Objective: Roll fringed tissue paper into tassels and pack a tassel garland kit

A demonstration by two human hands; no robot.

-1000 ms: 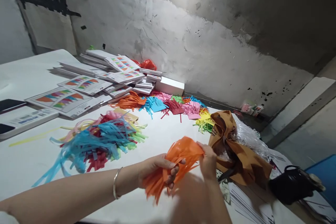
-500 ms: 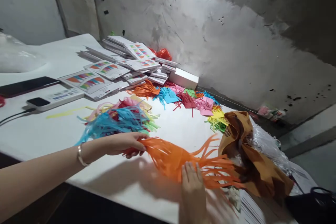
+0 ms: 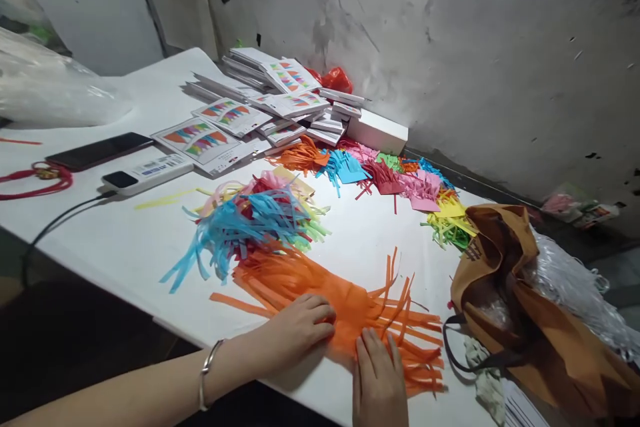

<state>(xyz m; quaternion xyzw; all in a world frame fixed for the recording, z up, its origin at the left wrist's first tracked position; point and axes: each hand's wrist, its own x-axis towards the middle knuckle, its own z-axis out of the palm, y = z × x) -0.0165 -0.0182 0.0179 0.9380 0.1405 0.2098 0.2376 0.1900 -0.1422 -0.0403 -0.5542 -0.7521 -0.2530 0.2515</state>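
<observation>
An orange fringed paper tassel (image 3: 345, 297) lies spread on the white table, with cut strips at both ends and a plain band in the middle. My left hand (image 3: 300, 330), a silver bangle on its wrist, has its fingers curled at the near edge of that band. My right hand (image 3: 380, 373) lies flat on the tassel right of the band, fingers stretched out and holding nothing. Touching the tassel's left end is a loose heap of blue, red, pink and green fringed paper (image 3: 250, 213).
Smaller coloured fringed bundles (image 3: 353, 167) curve along the back, below stacked printed packets (image 3: 230, 113) and a white box (image 3: 377, 132). A phone (image 3: 100, 150) and a white corded device (image 3: 147, 173) lie left. A brown bag (image 3: 540, 320) stands right.
My left hand has let go of the strips at the tassel's left end and moved right to its middle. The tassel now lies flatter. The view has shifted.
</observation>
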